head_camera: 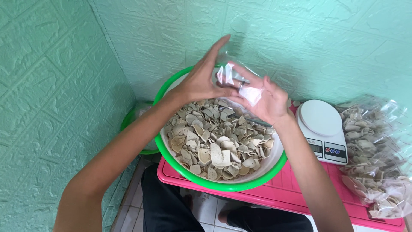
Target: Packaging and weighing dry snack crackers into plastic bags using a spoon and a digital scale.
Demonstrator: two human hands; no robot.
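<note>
Head view:

- Left hand (pixel 201 79): raised above the basin, fingers stretched upward, thumb and fingertips pinched on the near edge of a clear plastic bag.
- Right hand (pixel 265 99): palm turned up, fingers spread and gripping the same bag from the other side; a ring shows on one finger.
- Clear plastic bag (pixel 235 77): small, crumpled and blurred, held between both hands in the air over the far rim of the basin; whether its mouth is open cannot be told.
- Basin (pixel 219 185): round, bright green rim with white inside, resting on the left end of the pink table and overhanging its edge.
- Chips (pixel 219 141): pale beige, thin, irregular flat pieces heaped in the basin, directly below the hands.
- Pink table (pixel 296 193): low plastic surface with ribbed top, bearing basin, scale and filled bags.
- Kitchen scale (pixel 322 129): white, round platter, small display and two buttons at the front; just right of the basin, platter bare.
- Filled bags (pixel 377 150): clear bags packed with the same chips, piled at the table's right end, beside the scale.
- Second green basin (pixel 137 124): partly hidden behind the left forearm, against the green embossed wall (pixel 51 86).
</note>
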